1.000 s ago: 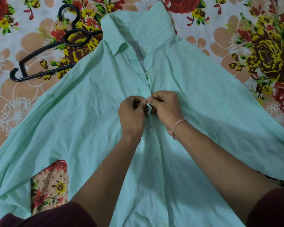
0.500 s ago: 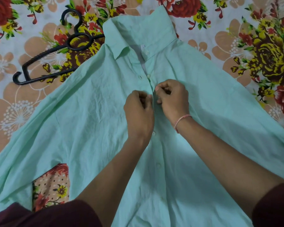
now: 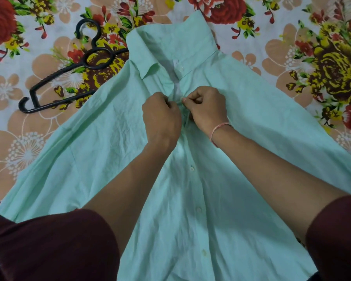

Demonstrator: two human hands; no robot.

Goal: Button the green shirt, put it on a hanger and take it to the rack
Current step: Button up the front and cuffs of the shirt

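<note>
A mint green shirt (image 3: 241,122) lies flat, front side up, collar at the far end. Several buttons below my hands are fastened along the placket; the collar button higher up stands undone. My left hand (image 3: 160,120) grips the left edge of the placket just under the collar. My right hand (image 3: 207,108) pinches the right edge opposite it, thumb and fingers curled round the cloth. The button between the two hands is hidden. A black plastic hanger (image 3: 69,78) lies to the left of the collar, partly under the shirt's shoulder.
The shirt and hanger lie on a bed sheet (image 3: 292,67) printed with red, yellow and peach flowers. My maroon sleeves fill the near corners. No rack is in view.
Both hands have moved up the placket from the chest towards the collar, one button position higher. The shirt and hanger lie where they were.
</note>
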